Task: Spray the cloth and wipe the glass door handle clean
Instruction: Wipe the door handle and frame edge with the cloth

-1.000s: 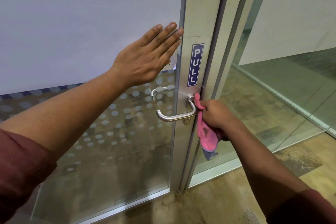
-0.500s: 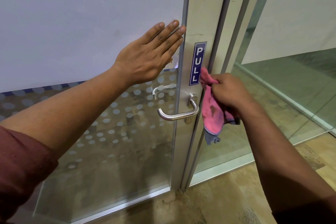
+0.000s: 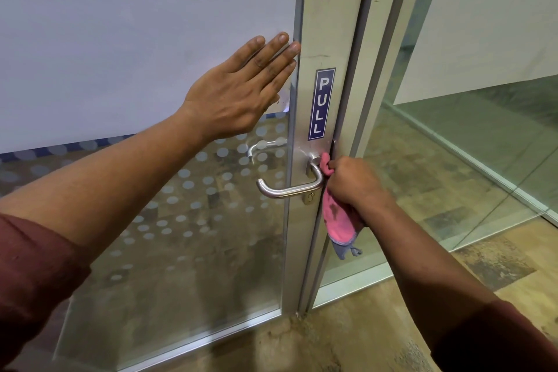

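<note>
A brushed metal lever handle [image 3: 287, 189] sticks out from the aluminium door frame [image 3: 329, 24], just under a blue PULL sign [image 3: 321, 104]. My right hand [image 3: 354, 183] grips a pink cloth [image 3: 336, 220] and presses its bunched top against the handle's base at the right; the rest of the cloth hangs down below my fist. My left hand [image 3: 241, 90] lies flat with fingers spread on the frosted glass door [image 3: 136, 39], left of the frame and above the handle. No spray bottle is in view.
A second handle [image 3: 262, 146] shows through the dotted glass on the door's far side. A fixed glass panel [image 3: 468, 145] stands to the right of the frame. Brown tiled floor [image 3: 347, 341] runs along the bottom.
My right hand has brought the cloth down from beside the PULL sign to the handle's base. The left hand has stayed on the glass.
</note>
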{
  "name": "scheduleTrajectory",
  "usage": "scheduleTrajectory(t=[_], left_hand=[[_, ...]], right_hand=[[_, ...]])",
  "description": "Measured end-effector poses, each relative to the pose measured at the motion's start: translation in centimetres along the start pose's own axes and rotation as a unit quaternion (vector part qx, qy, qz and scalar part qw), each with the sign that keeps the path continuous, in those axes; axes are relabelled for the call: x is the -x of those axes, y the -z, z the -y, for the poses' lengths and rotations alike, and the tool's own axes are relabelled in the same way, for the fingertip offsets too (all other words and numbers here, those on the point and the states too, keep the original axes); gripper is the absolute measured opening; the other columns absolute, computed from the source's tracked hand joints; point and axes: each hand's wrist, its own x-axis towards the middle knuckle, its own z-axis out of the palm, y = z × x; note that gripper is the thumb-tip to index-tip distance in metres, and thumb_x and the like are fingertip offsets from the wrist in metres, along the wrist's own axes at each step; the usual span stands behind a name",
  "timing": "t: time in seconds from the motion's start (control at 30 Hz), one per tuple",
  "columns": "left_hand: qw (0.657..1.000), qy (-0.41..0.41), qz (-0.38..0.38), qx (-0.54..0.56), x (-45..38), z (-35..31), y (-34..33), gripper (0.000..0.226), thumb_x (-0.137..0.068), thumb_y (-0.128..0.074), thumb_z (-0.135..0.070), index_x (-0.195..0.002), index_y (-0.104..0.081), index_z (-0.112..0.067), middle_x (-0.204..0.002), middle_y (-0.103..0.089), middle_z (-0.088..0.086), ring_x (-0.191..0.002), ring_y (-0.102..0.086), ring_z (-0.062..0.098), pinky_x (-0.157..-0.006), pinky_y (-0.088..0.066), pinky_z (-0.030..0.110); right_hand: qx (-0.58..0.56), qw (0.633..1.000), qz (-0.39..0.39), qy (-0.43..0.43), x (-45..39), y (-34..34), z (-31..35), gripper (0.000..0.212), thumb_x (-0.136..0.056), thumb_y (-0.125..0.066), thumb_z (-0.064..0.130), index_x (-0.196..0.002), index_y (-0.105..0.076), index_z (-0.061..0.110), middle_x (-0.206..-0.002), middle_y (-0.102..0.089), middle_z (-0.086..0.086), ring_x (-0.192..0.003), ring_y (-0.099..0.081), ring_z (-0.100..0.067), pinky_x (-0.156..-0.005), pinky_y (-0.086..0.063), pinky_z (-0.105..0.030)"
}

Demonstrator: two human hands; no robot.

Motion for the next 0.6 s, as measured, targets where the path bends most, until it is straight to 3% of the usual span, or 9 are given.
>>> scheduleTrajectory(t=[0.13, 0.23, 0.47, 0.6], left_hand=[[1.0, -0.005, -0.006, -0.009, -0.1, -0.2, 0.0, 0.058, -0.115, -0.015, -0.03, -0.163, -0.008, 0.002, -0.171, -0.01, 0.021, -0.158, -0.011, 0.036, -0.129, -0.008, 0.046], [1.0, -0.003, -0.004, -0.007, -0.1, 0.0, 0.0, 0.058, -0.115, -0.015, -0.029, -0.163, -0.008, 0.002, -0.171, -0.01, 0.022, -0.158, -0.011, 0.036, -0.129, -0.01, 0.047], [1.0, -0.002, 0.015, 0.005, 0.0, -0.1, 0.1, 0.059, -0.115, -0.013, -0.031, -0.164, -0.004, 0.001, -0.171, -0.005, 0.022, -0.159, -0.006, 0.036, -0.129, -0.006, 0.046], [1.0, -0.004, 0.007, -0.004, -0.2, -0.2, 0.1, 0.059, -0.115, -0.013, -0.032, -0.164, -0.006, 0.001, -0.171, -0.008, 0.021, -0.158, -0.009, 0.036, -0.129, -0.008, 0.046]], right_hand=[[-0.037, 0.998, 0.052, -0.011, 1.0, -0.6, -1.2, 0.023, -0.093, -0.05, 0.018, -0.093, -0.072, 0.01, -0.095, -0.07, -0.021, -0.087, -0.065, -0.039, -0.065, -0.039, -0.032], [-0.059, 0.996, 0.055, -0.042, 1.4, 1.4, -2.2, 0.031, -0.097, -0.051, 0.029, -0.089, -0.073, 0.01, -0.092, -0.07, -0.021, -0.085, -0.065, -0.037, -0.066, -0.04, -0.032], [0.004, 0.997, -0.062, -0.04, -0.1, 6.3, -1.8, 0.023, -0.091, -0.053, 0.023, -0.098, -0.073, 0.017, -0.076, -0.064, -0.01, -0.071, -0.059, -0.031, -0.062, -0.042, -0.032], [0.065, 0.995, -0.075, -0.02, -0.9, 4.1, -1.5, 0.026, -0.092, -0.051, 0.024, -0.097, -0.071, 0.008, -0.086, -0.069, -0.019, -0.08, -0.064, -0.038, -0.064, -0.044, -0.035]])
